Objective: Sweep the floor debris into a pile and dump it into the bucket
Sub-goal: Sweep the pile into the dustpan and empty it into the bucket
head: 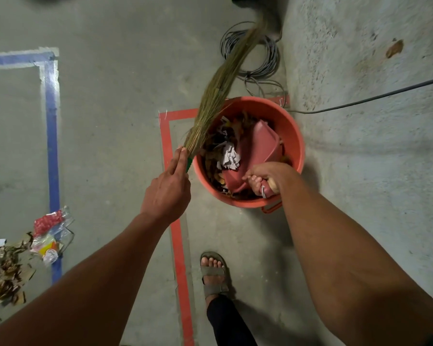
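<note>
An orange bucket (pixel 291 126) stands on the concrete floor inside a red tape outline. A pink dustpan (pixel 259 143) is tipped down inside it, over dry leaves and torn paper (pixel 231 156). My right hand (pixel 265 177) grips the dustpan's handle at the bucket's near rim. My left hand (pixel 166 191) holds a grass broom (pixel 220 88) by its green-wrapped handle, left of the bucket. The broom's bristles point away, over the bucket's far left rim. A pile of debris (pixel 18 260), with leaves, paper and plastic wrappers, lies at the left edge on the floor.
Red tape (pixel 179 248) runs along the floor beside my sandalled foot (pixel 214 273). Blue tape (pixel 51 136) marks a rectangle at the left. A coil of grey cable (pixel 258 58) lies beyond the bucket, and a black cable (pixel 375 96) crosses the rougher floor on the right.
</note>
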Tool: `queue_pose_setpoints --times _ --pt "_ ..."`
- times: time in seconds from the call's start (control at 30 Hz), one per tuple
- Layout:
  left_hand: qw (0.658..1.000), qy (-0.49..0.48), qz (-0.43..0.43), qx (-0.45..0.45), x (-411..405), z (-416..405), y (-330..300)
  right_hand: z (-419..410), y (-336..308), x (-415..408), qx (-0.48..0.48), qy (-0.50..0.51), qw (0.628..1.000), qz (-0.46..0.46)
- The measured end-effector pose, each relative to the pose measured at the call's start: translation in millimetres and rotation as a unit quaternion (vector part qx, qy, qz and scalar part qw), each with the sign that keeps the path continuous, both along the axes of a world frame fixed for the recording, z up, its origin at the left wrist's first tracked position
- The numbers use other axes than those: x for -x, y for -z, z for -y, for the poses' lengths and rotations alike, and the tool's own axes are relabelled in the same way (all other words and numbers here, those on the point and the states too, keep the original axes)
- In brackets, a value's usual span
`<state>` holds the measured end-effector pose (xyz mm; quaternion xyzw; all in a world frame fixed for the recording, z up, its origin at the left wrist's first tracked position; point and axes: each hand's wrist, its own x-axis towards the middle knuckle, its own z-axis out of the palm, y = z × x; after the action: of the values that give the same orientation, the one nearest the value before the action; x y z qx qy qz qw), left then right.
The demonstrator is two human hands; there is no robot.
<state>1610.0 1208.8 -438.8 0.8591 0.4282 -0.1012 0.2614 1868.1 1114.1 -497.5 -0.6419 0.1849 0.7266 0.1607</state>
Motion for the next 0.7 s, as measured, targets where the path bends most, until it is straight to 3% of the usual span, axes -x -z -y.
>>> queue_pose_setpoints --times 0.1,0.47,0.57,0.7 --pt "1.0 -0.015 -0.005 -0.001 13 3 -5 8 -22 -6 -0.017 0.012 1.0 0.004" --pt "0.998 -0.054 -0.026 0.012 40 20 -44 50 -146 -2 -0.048 -0.113 0.983 0.138" --pt "0.998 -0.059 -0.024 0.006 43 18 -39 41 -142 1 -0.061 -0.101 0.985 0.123" --pt "0.997 -0.065 -0.028 0.001 52 14 -24 15 -85 8 -0.033 -0.096 0.993 0.058"
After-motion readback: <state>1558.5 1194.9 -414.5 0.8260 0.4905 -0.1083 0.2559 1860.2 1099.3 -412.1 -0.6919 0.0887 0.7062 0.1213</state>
